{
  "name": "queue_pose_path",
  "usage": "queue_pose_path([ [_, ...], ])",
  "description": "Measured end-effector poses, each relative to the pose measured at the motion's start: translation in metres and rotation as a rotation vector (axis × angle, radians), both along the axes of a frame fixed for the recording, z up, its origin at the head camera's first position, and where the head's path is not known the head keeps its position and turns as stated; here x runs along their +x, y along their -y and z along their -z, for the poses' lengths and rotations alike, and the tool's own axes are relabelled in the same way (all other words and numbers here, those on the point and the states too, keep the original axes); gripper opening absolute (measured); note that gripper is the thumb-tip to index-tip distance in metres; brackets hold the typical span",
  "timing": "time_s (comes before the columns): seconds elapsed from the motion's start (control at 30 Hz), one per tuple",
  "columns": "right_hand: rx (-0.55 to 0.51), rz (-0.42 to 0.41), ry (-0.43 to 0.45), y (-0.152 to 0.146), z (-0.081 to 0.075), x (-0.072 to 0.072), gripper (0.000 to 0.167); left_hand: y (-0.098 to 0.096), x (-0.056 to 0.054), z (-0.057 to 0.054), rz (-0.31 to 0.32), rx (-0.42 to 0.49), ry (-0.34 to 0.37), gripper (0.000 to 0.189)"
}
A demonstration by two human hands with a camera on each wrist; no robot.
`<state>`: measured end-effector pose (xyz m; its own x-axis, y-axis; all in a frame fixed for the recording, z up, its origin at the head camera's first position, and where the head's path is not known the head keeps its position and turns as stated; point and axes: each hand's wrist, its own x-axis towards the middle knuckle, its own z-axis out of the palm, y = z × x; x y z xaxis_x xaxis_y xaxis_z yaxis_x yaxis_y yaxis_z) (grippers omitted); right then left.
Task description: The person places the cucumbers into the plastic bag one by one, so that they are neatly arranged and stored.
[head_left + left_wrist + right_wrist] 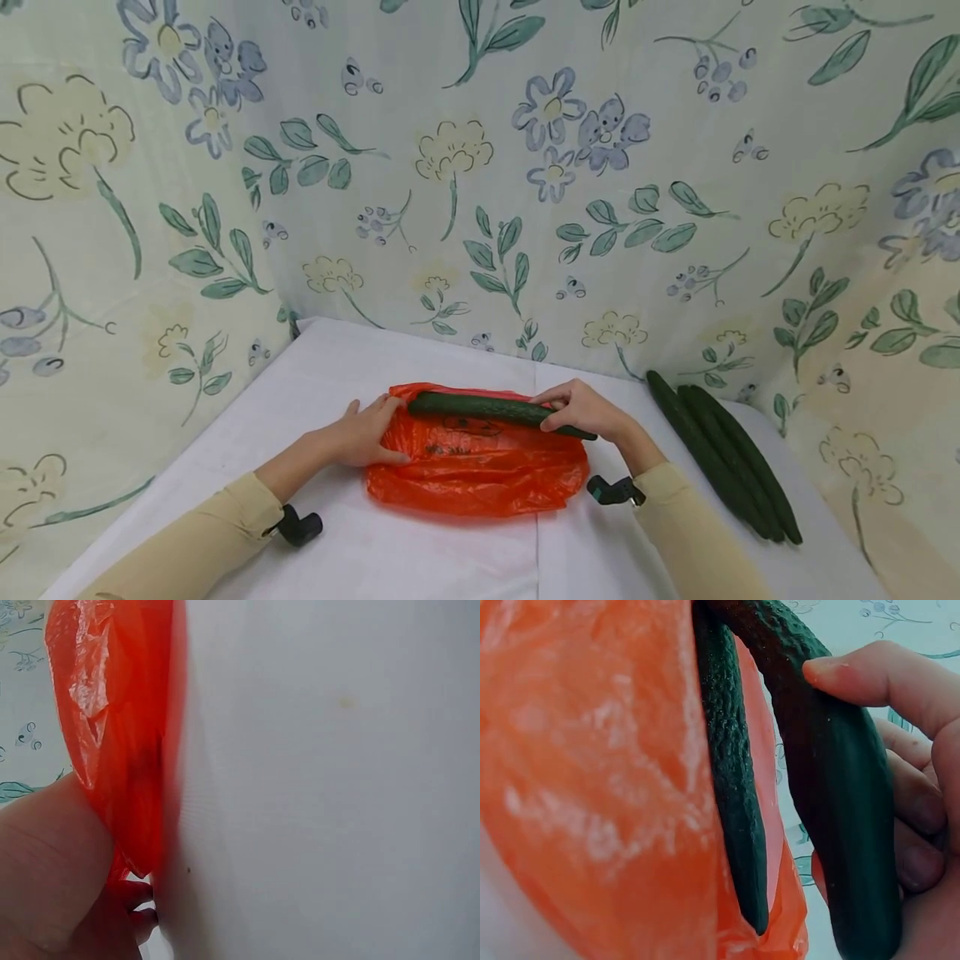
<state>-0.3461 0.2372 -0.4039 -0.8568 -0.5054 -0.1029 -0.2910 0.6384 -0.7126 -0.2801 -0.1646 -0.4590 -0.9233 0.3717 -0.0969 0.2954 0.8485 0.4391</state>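
My right hand (588,412) grips a long dark green cucumber (480,407) near its right end. The cucumber lies slantwise across the upper side of a red plastic bag (480,483), its far end by the left hand. In the right wrist view, thumb and fingers wrap this cucumber (840,795), while a second cucumber (735,765) sits inside the mouth of the bag (592,772). My left hand (367,433) holds the bag's left edge, with the thumb low on the front and the fingers at the upper corner. Part of those fingers is hidden behind the bag in the left wrist view.
Several more cucumbers (723,458) lie side by side at the right of the white-covered table (442,558). Floral curtains (480,167) rise behind the table and along both sides. A small black camera (298,527) is strapped to the left wrist, another (611,490) to the right.
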Motion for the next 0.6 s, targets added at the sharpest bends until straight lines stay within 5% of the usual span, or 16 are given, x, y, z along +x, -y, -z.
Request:
queue_pose_path([
  [0.3, 0.044, -0.041, -0.014, 0.006, 0.002, -0.001, 0.036, 0.0, -0.001, 0.003, -0.012, 0.034, 0.008, 0.11],
  [0.6, 0.123, -0.046, -0.049, 0.006, 0.021, -0.002, 0.04, 0.002, -0.003, 0.006, -0.001, 0.008, 0.01, 0.108],
])
